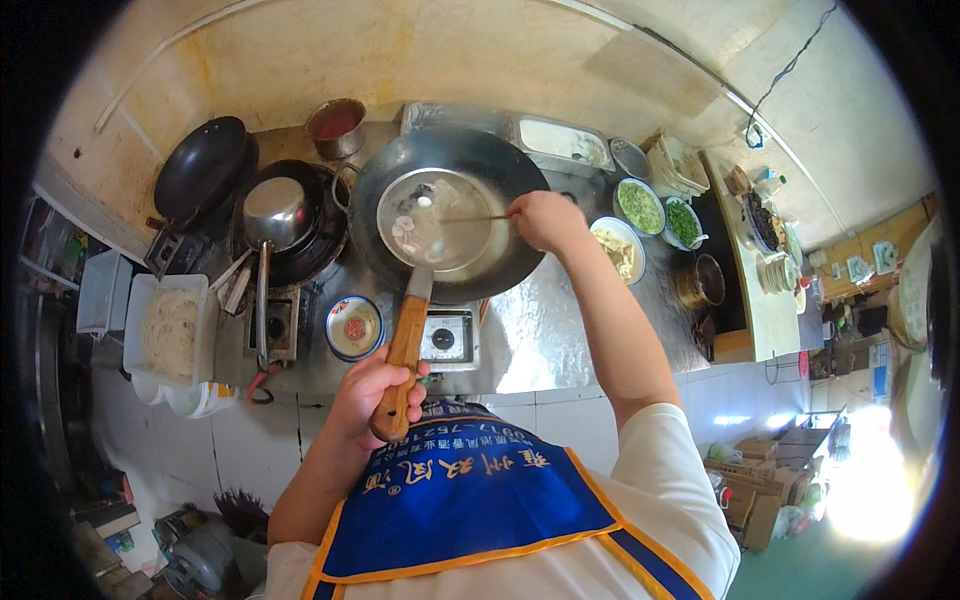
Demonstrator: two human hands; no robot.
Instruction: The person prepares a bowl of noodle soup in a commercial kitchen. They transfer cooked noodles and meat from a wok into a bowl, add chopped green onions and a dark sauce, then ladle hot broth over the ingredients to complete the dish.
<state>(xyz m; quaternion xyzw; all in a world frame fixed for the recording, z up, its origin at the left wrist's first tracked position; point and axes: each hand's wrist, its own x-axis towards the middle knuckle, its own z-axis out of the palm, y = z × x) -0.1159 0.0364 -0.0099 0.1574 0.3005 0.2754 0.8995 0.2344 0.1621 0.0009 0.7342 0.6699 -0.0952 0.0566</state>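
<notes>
Gripped in my left hand (386, 390) is the wooden handle (409, 330) of a round wire strainer (450, 247). Its basket sits low in a large dark wok (379, 180) that holds cloudy liquid. Pale pieces (406, 232) and a small dark piece lie inside the basket, too blurred to name surely. Over the wok's right side, my right hand (551, 219) is closed around a thin stick-like utensil (480, 218), perhaps chopsticks. The utensil's far end reaches into the strainer. A small patterned bowl (355, 328) stands left of the strainer handle.
A saucepan (276, 210) rests on another burner at left, beside a plastic tub (169, 330). To the right stand bowls of chopped greens (640, 206) and pale pieces (617, 251). Metal trays (562, 142) line the back wall. A stove knob (443, 339) faces me.
</notes>
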